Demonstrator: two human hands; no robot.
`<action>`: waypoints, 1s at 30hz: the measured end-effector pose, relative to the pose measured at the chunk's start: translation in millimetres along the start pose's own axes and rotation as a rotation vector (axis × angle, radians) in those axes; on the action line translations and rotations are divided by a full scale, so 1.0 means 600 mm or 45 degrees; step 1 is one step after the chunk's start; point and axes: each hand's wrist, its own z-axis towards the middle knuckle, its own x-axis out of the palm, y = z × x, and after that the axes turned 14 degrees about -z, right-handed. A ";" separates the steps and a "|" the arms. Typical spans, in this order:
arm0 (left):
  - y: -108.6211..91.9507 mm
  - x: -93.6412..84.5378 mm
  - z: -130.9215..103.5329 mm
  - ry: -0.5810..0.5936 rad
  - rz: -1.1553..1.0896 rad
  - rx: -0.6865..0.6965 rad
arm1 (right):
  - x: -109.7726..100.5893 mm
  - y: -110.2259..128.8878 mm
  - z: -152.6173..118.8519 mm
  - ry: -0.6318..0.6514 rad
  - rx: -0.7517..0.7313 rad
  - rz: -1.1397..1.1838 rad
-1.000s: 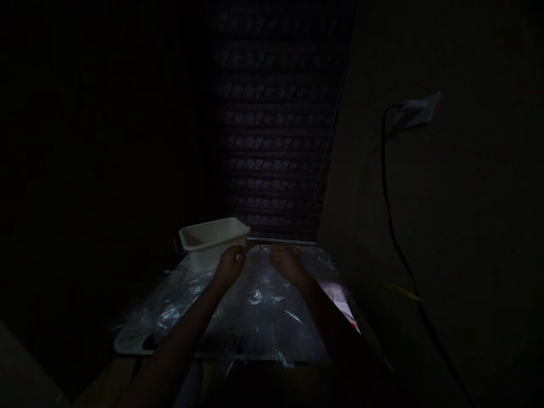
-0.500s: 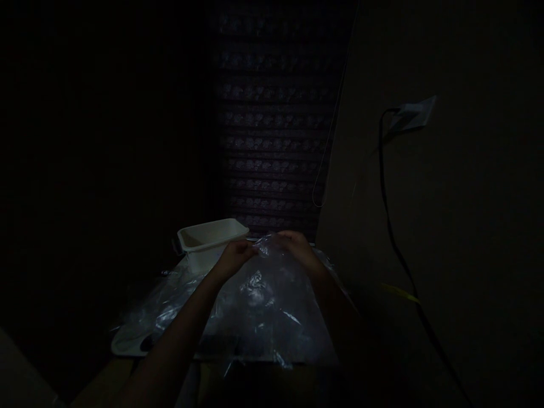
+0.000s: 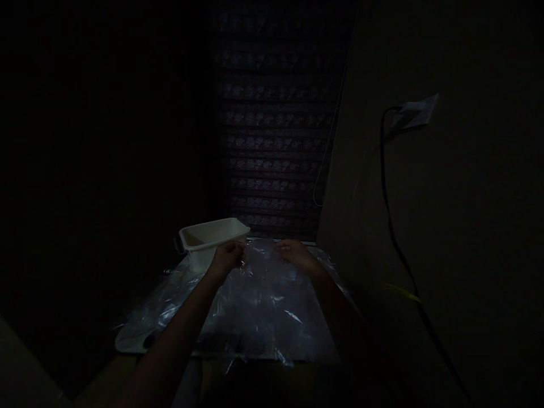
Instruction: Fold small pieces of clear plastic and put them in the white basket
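Clear, crinkled plastic sheeting (image 3: 267, 306) lies over a pale tabletop, its glossy folds catching faint light. My left hand (image 3: 228, 259) is closed on a bit of this plastic, just in front of a white plastic tub. Across from it, my right hand (image 3: 295, 254) has its fingers bent inward and seems to pinch the plastic too, though the dimness blurs the fingertips. A gap lies between the hands, with the film showing there. Whether the plastic is a bag or a loose sheet, I cannot tell.
The white tub (image 3: 212, 233) stands at the table's back left. A patterned blind (image 3: 272, 141) hangs behind, with a looped cord (image 3: 329, 158) at its right. On the right wall, a black cable (image 3: 389, 215) runs down from an outlet (image 3: 414, 113), with a yellow tag (image 3: 399, 292).
My hands have moved apart and slightly lower; the left went left and down. The raised, bunched plastic between them has dropped flatter.
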 end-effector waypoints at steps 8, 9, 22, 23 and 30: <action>0.039 -0.020 0.009 -0.155 -0.269 -0.405 | 0.014 -0.032 0.010 -0.074 0.221 0.683; 0.042 -0.021 0.008 -0.161 -0.261 -0.421 | 0.017 -0.036 0.010 -0.052 0.247 0.703; 0.067 -0.025 -0.007 -0.234 0.036 -0.332 | 0.054 -0.062 -0.013 0.421 -0.002 -0.343; 0.068 -0.024 -0.007 -0.217 0.134 -0.291 | 0.059 -0.063 -0.011 0.395 -0.028 -0.403; 0.073 -0.023 -0.003 -0.265 0.537 -0.044 | 0.078 -0.067 0.002 -0.015 -0.145 -0.756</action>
